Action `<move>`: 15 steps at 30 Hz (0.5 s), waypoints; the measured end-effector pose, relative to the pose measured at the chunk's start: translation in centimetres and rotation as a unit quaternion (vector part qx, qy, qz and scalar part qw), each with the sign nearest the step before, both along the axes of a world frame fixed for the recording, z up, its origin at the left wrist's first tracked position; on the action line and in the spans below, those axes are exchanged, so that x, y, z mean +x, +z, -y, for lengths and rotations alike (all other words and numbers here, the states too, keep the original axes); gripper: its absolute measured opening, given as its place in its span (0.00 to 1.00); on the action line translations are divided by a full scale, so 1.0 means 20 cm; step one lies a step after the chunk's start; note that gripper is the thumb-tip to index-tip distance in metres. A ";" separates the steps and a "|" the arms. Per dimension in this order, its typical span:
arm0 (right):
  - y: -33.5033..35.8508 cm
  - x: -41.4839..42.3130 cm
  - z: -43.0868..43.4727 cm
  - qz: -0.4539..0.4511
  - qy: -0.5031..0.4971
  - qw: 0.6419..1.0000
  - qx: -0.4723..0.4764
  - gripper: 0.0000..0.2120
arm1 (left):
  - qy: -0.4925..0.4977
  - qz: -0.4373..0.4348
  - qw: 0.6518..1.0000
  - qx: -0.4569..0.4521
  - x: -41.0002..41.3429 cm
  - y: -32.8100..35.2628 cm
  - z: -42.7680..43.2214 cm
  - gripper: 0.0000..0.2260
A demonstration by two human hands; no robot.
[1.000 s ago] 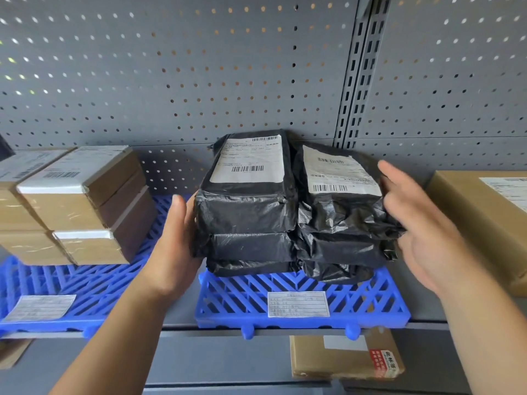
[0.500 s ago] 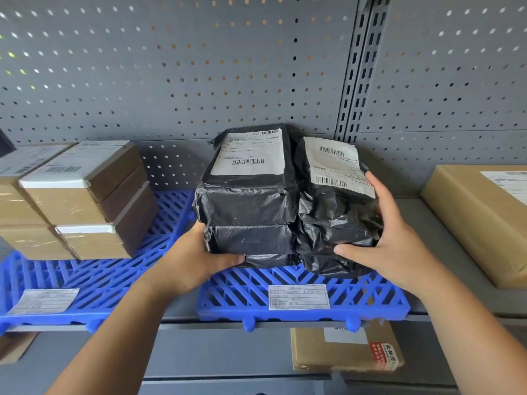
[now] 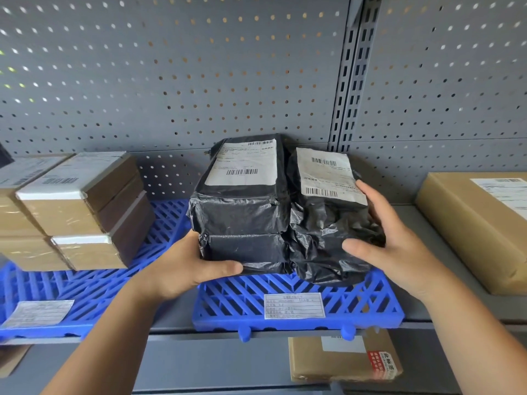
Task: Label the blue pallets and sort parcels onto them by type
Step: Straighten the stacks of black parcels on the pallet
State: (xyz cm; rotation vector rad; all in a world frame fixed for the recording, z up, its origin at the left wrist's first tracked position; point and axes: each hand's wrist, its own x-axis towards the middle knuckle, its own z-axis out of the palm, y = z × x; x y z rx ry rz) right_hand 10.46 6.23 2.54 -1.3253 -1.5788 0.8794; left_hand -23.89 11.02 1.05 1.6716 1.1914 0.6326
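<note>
Okay, two stacks of black poly-bag parcels sit side by side, touching, on the middle pallet (image 3: 370, 303), toward its 12 o'clock edge.

The left stack (image 3: 242, 218) is boxy with squarish corners. The right stack (image 3: 328, 232) is lumpier, its film crinkled and glossy. Each top parcel carries a white barcode label.

The left hand (image 3: 182, 269) grips the left stack at its 7 o'clock corner. The thumb lies flat across the lower front and the fingers go round the side, hidden.

The right hand (image 3: 390, 240) clasps the right stack from 3 o'clock. The thumb presses the front face, and the fingers spread up the side, their tips touching the label edge.

The pallet is blue plastic lattice with diagonal slats and a white printed tag (image 3: 293, 305) at 6 o'clock.

A second blue pallet (image 3: 94, 289) at 9 o'clock holds taped brown boxes (image 3: 77, 212), stacked two high, plus its own tag (image 3: 37, 313).

A large tan carton (image 3: 470, 223) lies on the grey shelf at 3 o'clock, apart from the hand.

A grey perforated metal panel (image 3: 171, 81) stands behind. A small brown box (image 3: 342, 360) sits on the shelf below at 5 o'clock.
</note>
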 end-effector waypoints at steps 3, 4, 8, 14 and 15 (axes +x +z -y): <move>0.01 0.01 -0.02 -0.061 -0.012 0.997 0.037 0.40 | 0.017 0.088 0.995 0.040 0.00 0.03 0.03 0.41; 0.02 0.00 -0.03 -0.074 -0.013 0.996 0.045 0.40 | 0.031 0.118 0.991 0.056 0.00 0.04 0.03 0.44; 0.08 -0.01 -0.08 -0.080 -0.036 0.995 0.049 0.34 | 0.069 0.180 0.976 0.103 0.02 0.09 0.04 0.49; 0.11 -0.02 -0.17 0.017 -0.061 0.997 0.038 0.23 | 0.090 0.184 0.968 0.145 0.13 0.11 0.05 0.40; 0.11 -0.02 -0.18 0.022 -0.063 0.997 0.037 0.22 | 0.091 0.186 0.967 0.146 0.14 0.11 0.05 0.39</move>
